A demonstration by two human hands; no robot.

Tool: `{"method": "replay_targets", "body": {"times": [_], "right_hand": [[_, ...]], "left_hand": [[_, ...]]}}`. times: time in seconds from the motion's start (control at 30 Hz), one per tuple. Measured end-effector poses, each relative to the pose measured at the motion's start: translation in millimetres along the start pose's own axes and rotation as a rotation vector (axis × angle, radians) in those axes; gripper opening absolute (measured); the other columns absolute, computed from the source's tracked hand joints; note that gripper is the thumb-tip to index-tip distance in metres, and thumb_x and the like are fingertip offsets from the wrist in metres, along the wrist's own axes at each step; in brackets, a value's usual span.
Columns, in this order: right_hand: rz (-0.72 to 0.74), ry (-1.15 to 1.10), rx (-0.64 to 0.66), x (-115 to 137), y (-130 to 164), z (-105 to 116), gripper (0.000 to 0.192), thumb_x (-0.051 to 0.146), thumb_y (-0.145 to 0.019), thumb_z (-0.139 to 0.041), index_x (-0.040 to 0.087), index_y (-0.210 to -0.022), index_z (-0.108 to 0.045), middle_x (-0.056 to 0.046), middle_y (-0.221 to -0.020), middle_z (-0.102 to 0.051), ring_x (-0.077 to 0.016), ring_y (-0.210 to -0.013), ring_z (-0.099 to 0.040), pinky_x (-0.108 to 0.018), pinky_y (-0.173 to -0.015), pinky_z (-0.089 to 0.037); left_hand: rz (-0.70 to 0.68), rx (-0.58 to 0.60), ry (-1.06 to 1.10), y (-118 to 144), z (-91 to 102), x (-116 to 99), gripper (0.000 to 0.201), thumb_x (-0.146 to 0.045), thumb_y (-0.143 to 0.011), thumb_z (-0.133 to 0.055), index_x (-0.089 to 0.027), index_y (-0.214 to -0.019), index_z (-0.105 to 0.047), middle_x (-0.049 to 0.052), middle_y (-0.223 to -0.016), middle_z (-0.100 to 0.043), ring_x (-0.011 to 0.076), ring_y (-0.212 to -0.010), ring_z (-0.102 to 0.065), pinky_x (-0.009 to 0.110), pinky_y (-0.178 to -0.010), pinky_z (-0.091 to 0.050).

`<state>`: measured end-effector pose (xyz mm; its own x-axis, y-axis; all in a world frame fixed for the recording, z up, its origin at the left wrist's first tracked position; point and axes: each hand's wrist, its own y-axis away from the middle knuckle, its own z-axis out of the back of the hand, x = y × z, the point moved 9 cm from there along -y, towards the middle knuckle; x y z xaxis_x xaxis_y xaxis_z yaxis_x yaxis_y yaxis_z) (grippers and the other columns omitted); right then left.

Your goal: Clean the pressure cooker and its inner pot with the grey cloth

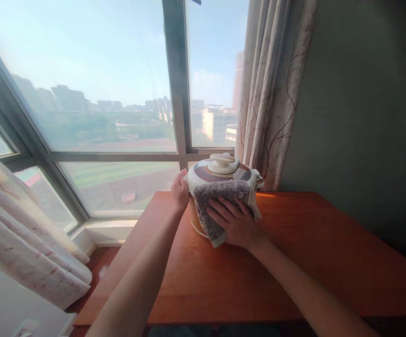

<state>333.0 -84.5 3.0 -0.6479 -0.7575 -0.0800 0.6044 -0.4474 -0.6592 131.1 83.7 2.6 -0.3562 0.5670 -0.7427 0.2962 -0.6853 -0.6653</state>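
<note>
A rounded rice cooker [196, 216], with a white rim and a tan body, stands upright on the wooden table. Its shiny lid [203, 174] is on and carries a cream handle on top. My left hand [180, 189] is closed around the side handle at the cooker's left. A fuzzy grey towel [206, 196] drapes down the cooker's front from just below the lid. My right hand [236, 222] lies on that towel with fingers spread, pressing it flat against the body. Much of the cooker's front is hidden behind the towel and this hand.
The reddish-brown table [195, 285] extends to both sides of the cooker. Behind it are large windows [118, 93] in grey frames. A patterned curtain [273, 84] hangs at the back right, another curtain [23, 234] at the left. A dark wall [360, 112] stands on the right.
</note>
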Motion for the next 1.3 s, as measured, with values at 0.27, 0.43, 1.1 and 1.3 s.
{"method": "replay_targets", "body": {"times": [0.27, 0.43, 1.1, 1.3], "right_hand": [[-0.061, 0.078, -0.129, -49, -41, 54, 0.08, 0.038, -0.073, -0.06, 0.017, -0.149, -0.046, -0.01, -0.154, -0.047, -0.0317, -0.141, -0.041, -0.05, -0.12, -0.023], [-0.064, 0.11, -0.157, -31, -13, 37, 0.081, 0.04, -0.075, -0.062, 0.022, -0.152, -0.043, -0.007, -0.161, -0.037, -0.0336, -0.148, -0.031, -0.054, -0.122, -0.013], [0.429, -0.025, 0.145, 7, 52, -26, 0.066, 0.03, -0.092, -0.055, 0.012, -0.153, -0.04, -0.01, -0.152, -0.05, -0.0205, -0.14, -0.046, -0.031, -0.118, -0.033], [0.056, 0.143, -0.201, -20, 16, 18, 0.068, 0.046, -0.09, -0.055, 0.024, -0.153, -0.04, -0.009, -0.153, -0.05, -0.0299, -0.145, -0.037, -0.052, -0.123, -0.011]], "left_hand": [[0.051, -0.037, -0.008, 3, 0.9, 0, 0.038, -0.029, -0.089, -0.045, -0.021, -0.117, -0.07, 0.008, -0.128, -0.069, 0.0279, -0.126, -0.058, 0.044, -0.111, -0.042], [0.047, -0.042, -0.015, 2, 1.6, 0, 0.039, -0.027, -0.087, -0.045, -0.02, -0.116, -0.07, 0.009, -0.128, -0.069, 0.0283, -0.125, -0.059, 0.044, -0.11, -0.042], [0.028, 0.016, -0.152, 2, 1.2, -13, 0.043, -0.024, -0.087, -0.035, -0.02, -0.111, -0.07, 0.007, -0.116, -0.072, 0.0257, -0.115, -0.063, 0.038, -0.1, -0.048], [0.009, 0.024, -0.158, 2, 1.5, -16, 0.044, -0.022, -0.086, -0.035, -0.018, -0.111, -0.071, 0.009, -0.117, -0.072, 0.0276, -0.116, -0.063, 0.041, -0.101, -0.047]]}}
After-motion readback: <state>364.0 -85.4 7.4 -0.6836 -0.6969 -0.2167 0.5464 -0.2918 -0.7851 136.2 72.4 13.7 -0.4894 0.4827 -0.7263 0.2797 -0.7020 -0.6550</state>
